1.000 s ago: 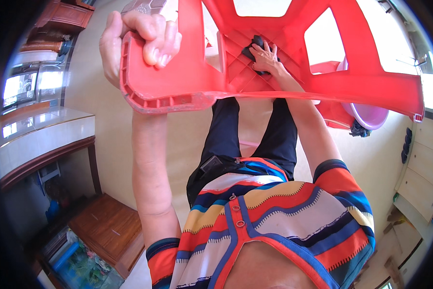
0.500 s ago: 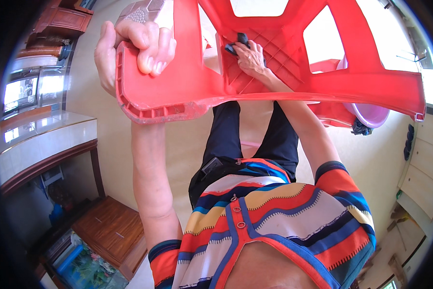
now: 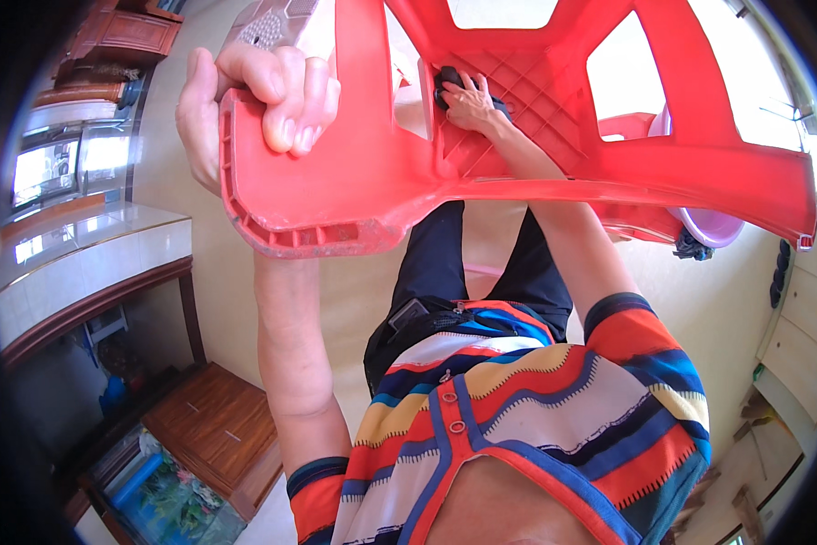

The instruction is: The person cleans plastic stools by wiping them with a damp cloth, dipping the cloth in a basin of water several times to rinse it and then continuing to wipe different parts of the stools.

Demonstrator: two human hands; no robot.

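A red plastic stool (image 3: 549, 100) is tipped with its ribbed underside toward me, and its legs spread left and right. My left hand (image 3: 258, 104) is closed around the end of the left leg, thumb on the outer side and fingers curled over the inner face. Reaching inside the stool, my right hand (image 3: 472, 107) presses a dark cloth (image 3: 446, 80) against the ribbed underside near its left corner. Part of the cloth is hidden beneath the fingers.
Behind the stool at right are a purple basin (image 3: 715, 227) with dark fabric (image 3: 690, 245) at its edge, and another red plastic piece (image 3: 640, 221). On the left stand a white-fronted counter (image 3: 108, 243) and a wooden cabinet (image 3: 210, 422). Pale cabinets (image 3: 803, 331) line the right.
The stool has shifted slightly right and down in view, my left hand still on its leg. Over the underside, my right hand has moved a little with the cloth, its fingers now more spread.
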